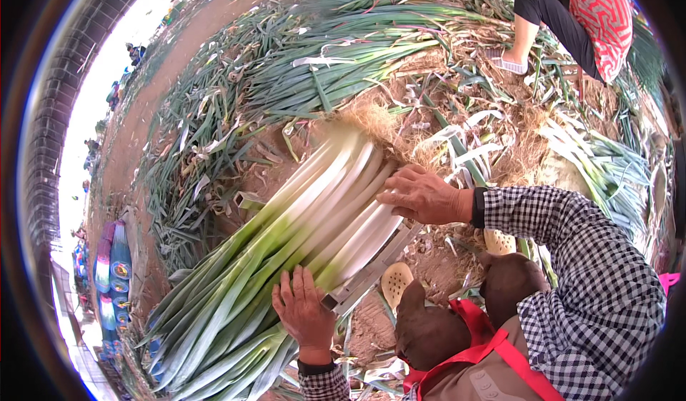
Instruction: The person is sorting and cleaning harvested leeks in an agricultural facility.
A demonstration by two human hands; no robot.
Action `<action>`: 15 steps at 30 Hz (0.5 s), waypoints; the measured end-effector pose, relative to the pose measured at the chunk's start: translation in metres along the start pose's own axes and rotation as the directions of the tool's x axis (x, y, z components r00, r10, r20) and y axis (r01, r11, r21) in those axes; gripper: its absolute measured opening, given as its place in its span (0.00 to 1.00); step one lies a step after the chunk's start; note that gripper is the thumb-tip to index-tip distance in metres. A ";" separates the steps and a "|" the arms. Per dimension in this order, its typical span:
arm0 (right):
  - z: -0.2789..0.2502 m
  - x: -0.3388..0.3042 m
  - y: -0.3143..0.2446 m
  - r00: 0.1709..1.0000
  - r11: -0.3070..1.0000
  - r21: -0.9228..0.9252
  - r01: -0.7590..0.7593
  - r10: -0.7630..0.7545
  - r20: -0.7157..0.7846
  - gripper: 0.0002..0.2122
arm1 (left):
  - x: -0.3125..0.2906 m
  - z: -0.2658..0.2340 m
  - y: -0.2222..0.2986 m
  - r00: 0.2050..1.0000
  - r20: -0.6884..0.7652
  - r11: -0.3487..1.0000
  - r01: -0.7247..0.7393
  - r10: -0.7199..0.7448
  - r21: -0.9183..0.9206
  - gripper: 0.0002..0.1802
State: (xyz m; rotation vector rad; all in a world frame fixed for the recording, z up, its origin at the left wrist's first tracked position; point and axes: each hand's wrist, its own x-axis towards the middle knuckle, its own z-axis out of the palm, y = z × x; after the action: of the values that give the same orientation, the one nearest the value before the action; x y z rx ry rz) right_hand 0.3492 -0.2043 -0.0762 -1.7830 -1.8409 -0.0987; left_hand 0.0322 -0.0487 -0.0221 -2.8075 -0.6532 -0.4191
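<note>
A thick bundle of large green onions [307, 236] lies slantwise before me, white root ends at the upper right, green leaves fanning to the lower left. My left hand [304, 312] rests on the green part near the bundle's close edge, fingers stretched out and apart. At the white end, my right hand [425, 195] has its fingers curled over the outermost stalks. Its palm side is hidden. Along the near side of the bundle runs a straight greyish bar [379, 269], partly under the stalks.
More green onions [371, 58] lie in a wide heap beyond the bundle, with another pile [600, 158] at the right. Loose roots and peeled leaves [500, 136] litter the soil. A seated person [572, 22] is at the upper right. Blue-wrapped packs [114, 279] stand at the left.
</note>
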 end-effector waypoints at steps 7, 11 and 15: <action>-0.007 0.061 0.018 0.992 0.999 0.030 -0.013 0.009 0.130 0.09 | 0.001 -0.002 -0.001 0.988 0.151 0.990 0.059 -0.040 -0.127 0.23; 0.000 0.100 0.024 0.988 0.997 -0.041 0.061 -0.054 0.144 0.08 | 0.004 -0.006 0.000 0.988 0.152 0.988 0.052 -0.030 -0.143 0.22; 0.020 0.099 0.021 0.963 0.991 -0.119 0.055 -0.021 0.269 0.11 | 0.008 -0.012 -0.001 0.987 0.158 0.987 0.027 -0.002 -0.157 0.22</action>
State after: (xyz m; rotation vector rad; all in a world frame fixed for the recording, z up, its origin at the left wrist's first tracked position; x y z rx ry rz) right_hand 0.3671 -0.1049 -0.0564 -1.9257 -2.0993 0.0135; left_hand 0.0358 -0.0482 -0.0085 -3.0126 -0.7016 -0.2645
